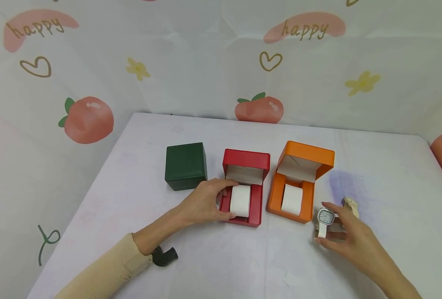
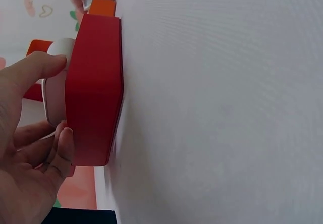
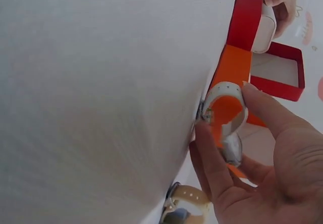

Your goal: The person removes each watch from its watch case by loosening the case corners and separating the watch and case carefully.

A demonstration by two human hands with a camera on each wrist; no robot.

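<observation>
A red watch box (image 1: pixel 256 207) stands with its lid up, a white cushion (image 1: pixel 240 201) seated inside. My left hand (image 1: pixel 206 201) spans this cushion, thumb at the near end and a finger at the far end, pinching it; the thumb (image 2: pixel 48 65) shows on it in the left wrist view. To the right, my right hand (image 1: pixel 355 238) pinches a white watch (image 1: pixel 325 216) by its strap, dial facing up. In the right wrist view the strap (image 3: pixel 225 89) forms a loop between thumb and fingers. An orange watch box (image 1: pixel 307 203) with another white cushion (image 1: pixel 292 199) lies open between the hands.
A closed green box (image 1: pixel 185 162) sits left of the red one. Beyond my right hand lies a watch with a beige strap (image 1: pixel 350 204), partly hidden by that hand. A black curved object (image 1: pixel 165 256) rests beside my left sleeve. A printed cloth (image 1: pixel 191 62) hangs behind the table.
</observation>
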